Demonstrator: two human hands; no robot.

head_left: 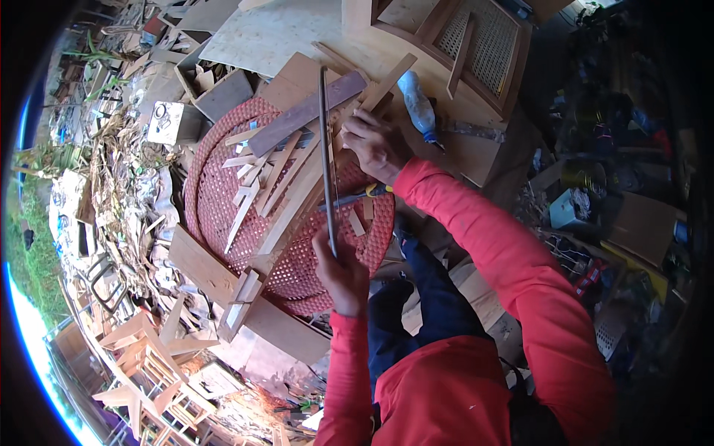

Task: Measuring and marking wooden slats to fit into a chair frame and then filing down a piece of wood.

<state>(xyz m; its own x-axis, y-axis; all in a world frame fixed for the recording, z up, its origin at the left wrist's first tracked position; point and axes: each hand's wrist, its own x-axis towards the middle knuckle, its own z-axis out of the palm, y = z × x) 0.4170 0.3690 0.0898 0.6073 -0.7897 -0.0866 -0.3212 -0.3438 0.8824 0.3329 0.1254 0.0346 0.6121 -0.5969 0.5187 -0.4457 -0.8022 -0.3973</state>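
Observation:
My left hand [343, 279] is closed round the near end of a saw with a slim, bowed metal frame [324, 123], likely a hacksaw. The frame stretches away from me across several wooden strips, its thin blade on the right side. My right hand [374, 145] grips a light wooden strip [393, 80] beyond the saw, fingers curled over it. Under the saw lies a long wooden batten [294, 212], and a dull purple-brown board [309, 111] crosses behind the frame. A tool with a yellow and black handle [379, 190] lies below my right hand.
A round red woven surface [195, 178] carries offcuts. A plastic bottle [416, 104] lies right of my right hand, near a wooden frame with cane mesh [476, 48]. Left are a metal tin [172, 123] and scattered scrap; star-shaped wooden pieces [137, 394] sit lower left.

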